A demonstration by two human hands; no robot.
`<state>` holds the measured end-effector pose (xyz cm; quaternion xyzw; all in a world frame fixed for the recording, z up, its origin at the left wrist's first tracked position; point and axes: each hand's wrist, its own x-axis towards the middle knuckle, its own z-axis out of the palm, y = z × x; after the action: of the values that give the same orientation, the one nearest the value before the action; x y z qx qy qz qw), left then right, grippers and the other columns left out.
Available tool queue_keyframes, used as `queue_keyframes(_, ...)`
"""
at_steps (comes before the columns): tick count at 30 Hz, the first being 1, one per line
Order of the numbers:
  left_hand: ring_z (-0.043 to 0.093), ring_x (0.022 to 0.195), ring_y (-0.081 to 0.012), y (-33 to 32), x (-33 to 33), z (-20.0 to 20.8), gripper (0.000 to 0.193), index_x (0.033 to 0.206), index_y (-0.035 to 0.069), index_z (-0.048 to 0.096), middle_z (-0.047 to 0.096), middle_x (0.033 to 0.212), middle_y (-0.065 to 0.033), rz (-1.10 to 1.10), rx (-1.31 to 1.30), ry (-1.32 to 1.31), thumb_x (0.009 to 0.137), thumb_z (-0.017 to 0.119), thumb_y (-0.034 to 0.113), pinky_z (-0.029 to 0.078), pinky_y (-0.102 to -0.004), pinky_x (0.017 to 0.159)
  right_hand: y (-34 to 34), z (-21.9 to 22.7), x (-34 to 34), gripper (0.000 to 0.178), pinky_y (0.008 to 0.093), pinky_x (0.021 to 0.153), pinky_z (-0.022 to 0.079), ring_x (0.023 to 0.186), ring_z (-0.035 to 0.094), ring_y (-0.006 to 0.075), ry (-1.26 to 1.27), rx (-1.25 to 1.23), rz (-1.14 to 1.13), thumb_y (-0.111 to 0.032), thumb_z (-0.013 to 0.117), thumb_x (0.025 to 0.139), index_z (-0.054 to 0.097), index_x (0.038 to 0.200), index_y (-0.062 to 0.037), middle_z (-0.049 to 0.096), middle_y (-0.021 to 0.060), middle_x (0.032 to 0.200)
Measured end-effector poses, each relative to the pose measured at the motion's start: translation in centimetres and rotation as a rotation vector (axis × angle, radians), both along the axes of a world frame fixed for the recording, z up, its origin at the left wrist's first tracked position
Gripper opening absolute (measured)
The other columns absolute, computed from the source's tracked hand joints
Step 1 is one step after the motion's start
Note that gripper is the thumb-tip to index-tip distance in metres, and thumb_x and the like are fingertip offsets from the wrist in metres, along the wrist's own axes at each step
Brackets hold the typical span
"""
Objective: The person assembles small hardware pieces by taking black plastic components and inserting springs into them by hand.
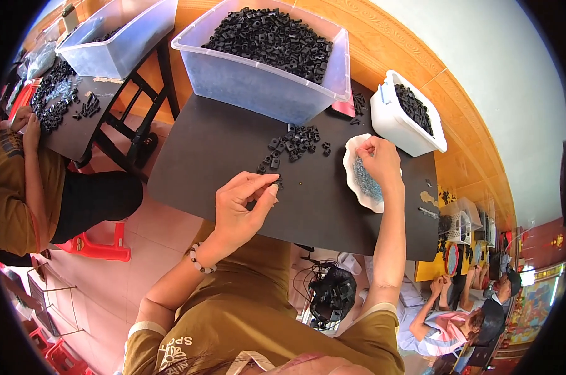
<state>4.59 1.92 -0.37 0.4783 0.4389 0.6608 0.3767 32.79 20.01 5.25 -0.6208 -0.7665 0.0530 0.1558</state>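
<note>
My left hand [242,203] pinches a small black plastic piece [278,182] between thumb and forefinger, above the dark table [202,147]. Most of that piece is covered by the fingertips. My right hand [383,164] reaches over a white scalloped dish [348,164], its fingertips pressed together at the inner edge. Tiny clear bluish parts [365,180] lie in the dish. Whatever is between the right fingertips, if anything, is hidden. Loose black plastic pieces [300,141] form a small pile just beyond my left hand.
A large clear bin [258,84] of black pieces stands at the back, a white tub [383,115] of more at the back right. At left a person [30,187] sits by another table; more people [458,322] work at lower right. A black bag [332,294] sits below the table.
</note>
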Motion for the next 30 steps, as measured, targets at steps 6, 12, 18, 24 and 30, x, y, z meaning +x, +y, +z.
queue_keyframes(6,0.068,0.079,-0.0096,0.1,0.2,-0.1,0.023,0.115,0.001,0.076,0.068,0.101,-0.0073,0.026,0.016,-0.003,0.092,0.072,-0.003,0.057,-0.023,0.072,0.7,-0.4,2.5,0.016,0.0318,0.072,0.054,0.074,0.07,0.0151,0.364,0.001,0.052,-0.015,0.072,0.09,0.073,0.09,0.0008,0.074,0.008,0.078)
queue_keyframes(12,0.066,0.078,-0.008,0.2,-0.1,-0.1,0.025,0.115,0.001,0.077,0.069,0.101,-0.0061,0.023,0.032,0.11,0.09,0.078,0.001,0.057,-0.0225,0.071,-0.9,0.3,2.2,0.016,0.0245,0.074,0.052,0.08,0.065,0.0064,0.727,-0.152,0.085,-0.012,0.069,0.097,0.072,0.096,0.0035,0.073,0.0022,0.084)
queue_keyframes(18,0.067,0.075,-0.0096,0.2,0.1,-0.6,0.027,0.116,0.002,0.077,0.074,0.092,-0.0077,0.037,0.002,0.041,0.09,0.08,0.006,0.055,-0.0233,0.065,-6.9,1.8,-4.0,0.012,0.0231,0.081,0.051,0.085,0.066,0.0088,1.029,-0.279,0.3,-0.009,0.068,0.099,0.072,0.101,0.0028,0.074,0.0052,0.091)
queue_keyframes(24,0.068,0.078,-0.0125,0.2,-0.2,-0.7,0.024,0.114,0.004,0.078,0.076,0.094,-0.0086,0.028,0.069,0.083,0.09,0.079,0.008,0.054,-0.0253,0.069,-11.5,0.7,-10.2,0.011,0.0229,0.084,0.051,0.093,0.066,0.0097,1.106,-0.404,0.482,-0.008,0.067,0.101,0.069,0.105,0.0021,0.073,0.0069,0.1)
queue_keyframes(30,0.067,0.081,-0.0125,0.0,-0.4,-0.3,0.024,0.114,0.005,0.078,0.075,0.096,-0.008,0.007,0.063,0.029,0.091,0.078,0.007,0.054,-0.0254,0.072,-12.1,-1.0,-11.8,0.014,0.0241,0.083,0.05,0.089,0.062,0.008,1.184,-0.396,0.473,-0.01,0.071,0.1,0.071,0.107,0.0018,0.072,0.0039,0.101)
